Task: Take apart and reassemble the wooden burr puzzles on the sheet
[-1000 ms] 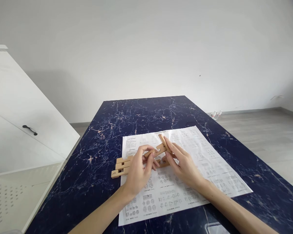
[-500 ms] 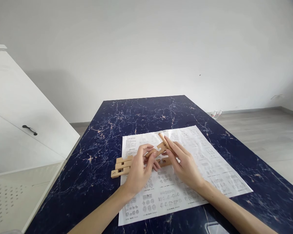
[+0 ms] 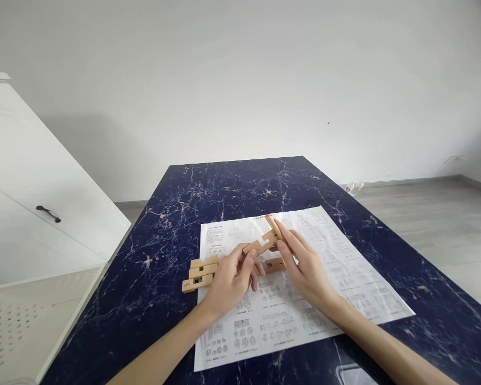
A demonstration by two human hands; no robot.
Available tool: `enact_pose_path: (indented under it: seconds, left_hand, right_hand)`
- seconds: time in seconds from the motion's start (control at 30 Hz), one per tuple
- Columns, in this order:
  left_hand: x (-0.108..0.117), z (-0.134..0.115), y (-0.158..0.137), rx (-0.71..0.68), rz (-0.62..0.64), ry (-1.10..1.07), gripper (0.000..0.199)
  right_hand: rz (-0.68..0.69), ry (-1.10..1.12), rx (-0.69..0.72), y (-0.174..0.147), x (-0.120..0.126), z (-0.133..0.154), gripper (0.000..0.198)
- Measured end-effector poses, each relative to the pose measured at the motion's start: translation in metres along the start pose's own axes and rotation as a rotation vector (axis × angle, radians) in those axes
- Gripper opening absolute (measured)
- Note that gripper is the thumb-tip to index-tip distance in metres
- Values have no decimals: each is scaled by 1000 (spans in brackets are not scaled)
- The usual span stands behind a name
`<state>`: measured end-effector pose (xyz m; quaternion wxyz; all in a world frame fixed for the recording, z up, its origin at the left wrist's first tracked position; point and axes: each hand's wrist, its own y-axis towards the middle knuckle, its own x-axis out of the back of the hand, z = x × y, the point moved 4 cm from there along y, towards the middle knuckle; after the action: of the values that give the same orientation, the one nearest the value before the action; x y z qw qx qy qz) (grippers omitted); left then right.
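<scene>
My left hand [image 3: 233, 275] is closed on the near end of a notched wooden puzzle piece [image 3: 260, 244], thumb on top. My right hand [image 3: 302, 262] pinches a second wooden puzzle piece [image 3: 274, 226], which crosses the far end of the first at an angle. Both pieces are held above a printed sheet [image 3: 280, 321]. Beneath them another wooden piece [image 3: 274, 265] lies on the paper, partly hidden by my hands. Beside my left wrist, several notched wooden pieces [image 3: 202, 271] lie side by side, the nearest marked with a 3.
The sheet lies on a dark blue marbled table [image 3: 224, 187]. A white cabinet [image 3: 32, 160] with a black handle stands at the left. At the lower right edge is a partly visible pale object [image 3: 355, 374]. Clear items [image 3: 355, 187] show past the table's right edge.
My left fingers have shifted lower along the notched piece, showing more of its end. The joined pieces have moved slightly right, and the loose piece below is more visible.
</scene>
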<state>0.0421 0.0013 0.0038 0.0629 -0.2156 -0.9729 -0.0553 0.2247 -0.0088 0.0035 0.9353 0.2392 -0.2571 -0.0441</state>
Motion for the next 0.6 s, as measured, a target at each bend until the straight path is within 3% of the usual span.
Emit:
enact_pose_path:
  seconds: [0.6]
  left_hand:
    - [-1,-1,-1,14,66,-70,38]
  right_hand:
    - [114,21,23,-6,-5,-1,59]
